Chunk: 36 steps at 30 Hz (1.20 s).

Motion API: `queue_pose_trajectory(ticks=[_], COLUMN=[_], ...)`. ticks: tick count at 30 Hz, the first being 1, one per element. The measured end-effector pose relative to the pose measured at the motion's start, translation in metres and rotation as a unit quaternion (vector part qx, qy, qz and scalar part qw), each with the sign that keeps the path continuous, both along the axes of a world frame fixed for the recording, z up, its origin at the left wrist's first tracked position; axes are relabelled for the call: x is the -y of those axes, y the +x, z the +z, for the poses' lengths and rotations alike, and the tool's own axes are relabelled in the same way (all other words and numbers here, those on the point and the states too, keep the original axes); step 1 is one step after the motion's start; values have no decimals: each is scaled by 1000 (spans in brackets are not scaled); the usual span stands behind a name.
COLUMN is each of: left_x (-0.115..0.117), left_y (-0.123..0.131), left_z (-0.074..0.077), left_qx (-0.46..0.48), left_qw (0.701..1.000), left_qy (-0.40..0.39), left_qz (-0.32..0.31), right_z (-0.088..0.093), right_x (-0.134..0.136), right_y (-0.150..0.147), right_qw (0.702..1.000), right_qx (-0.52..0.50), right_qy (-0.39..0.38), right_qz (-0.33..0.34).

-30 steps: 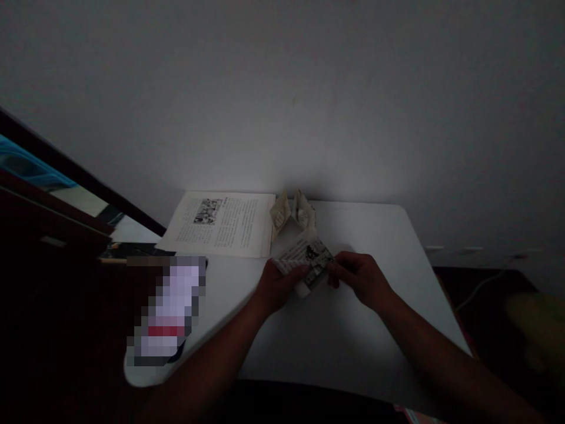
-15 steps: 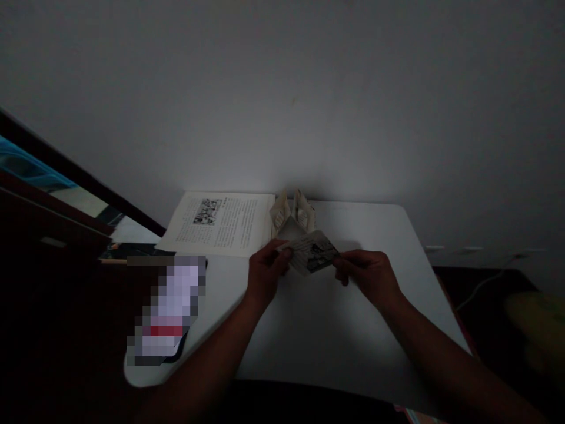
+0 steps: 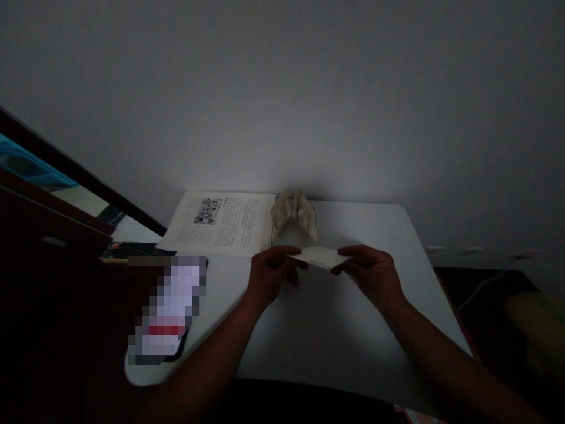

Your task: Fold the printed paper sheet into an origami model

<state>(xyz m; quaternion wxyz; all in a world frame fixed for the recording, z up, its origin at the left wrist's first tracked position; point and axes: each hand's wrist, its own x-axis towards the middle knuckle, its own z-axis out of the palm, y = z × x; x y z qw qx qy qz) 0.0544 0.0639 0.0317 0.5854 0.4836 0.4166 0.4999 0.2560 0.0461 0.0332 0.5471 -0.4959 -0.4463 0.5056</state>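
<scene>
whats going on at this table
A person's left hand and right hand pinch opposite ends of a small pale paper, held between them over the white table. Just beyond it, near the wall, stands a folded figure of printed paper with two peaks. Left of that lie printed pages, and a phone with a pixelated screen lies by the table's left edge.
</scene>
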Motion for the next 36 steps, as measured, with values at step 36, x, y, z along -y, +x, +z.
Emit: queue_pose_trajectory(ticks=[36], left_x=[8], left_y=[6], left_z=[6], left_qx=[-188], left_qw=[973], left_qy=[92], left_qz=[97], right_z=[7], right_x=[6], right_y=[-9], right_qw=[996], right_qx=[86], right_qy=[17], right_qz=[0])
